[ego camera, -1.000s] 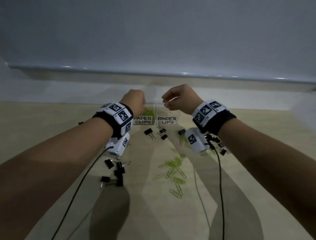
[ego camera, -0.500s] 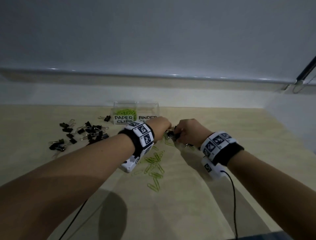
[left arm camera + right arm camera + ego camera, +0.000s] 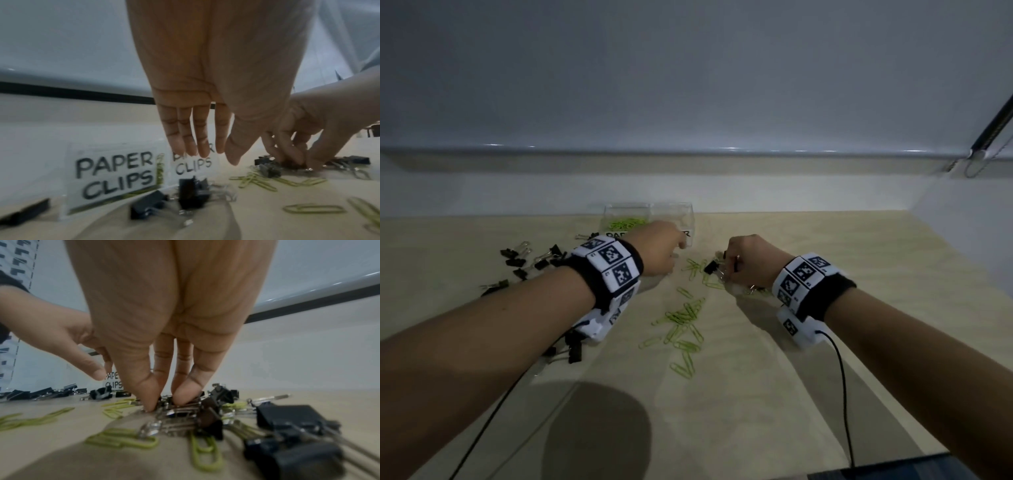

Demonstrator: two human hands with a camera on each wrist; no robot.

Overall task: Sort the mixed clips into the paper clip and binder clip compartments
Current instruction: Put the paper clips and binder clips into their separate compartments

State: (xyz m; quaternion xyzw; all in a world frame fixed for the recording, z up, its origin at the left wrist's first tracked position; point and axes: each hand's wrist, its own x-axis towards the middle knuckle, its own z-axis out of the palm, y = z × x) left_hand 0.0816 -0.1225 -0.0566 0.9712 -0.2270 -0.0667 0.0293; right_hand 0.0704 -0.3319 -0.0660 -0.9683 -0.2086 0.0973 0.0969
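A clear two-compartment box [image 3: 650, 207] stands at the back, labelled PAPER CLIPS [image 3: 115, 177] and BINDER CLIPS [image 3: 193, 164]; green paper clips [image 3: 627, 223] lie in its left half. My left hand [image 3: 664, 250] hovers just in front of the box, its fingers [image 3: 186, 139] straight and empty. My right hand [image 3: 732, 270] reaches down into a cluster of black binder clips [image 3: 207, 410], thumb and fingertips [image 3: 186, 394] pinching one by its wire handles. Another binder clip [image 3: 710, 266] lies beside that hand.
Loose green paper clips [image 3: 683, 320] are scattered across the middle of the wooden table [image 3: 859, 246]. A pile of black binder clips [image 3: 530, 260] lies at the left, more [image 3: 571, 349] under my left wrist. A wall rises behind the box.
Both hands came down from over the box to the table. Since then the left hand has drawn away from the right hand toward the box front; the right stays on the binder clips.
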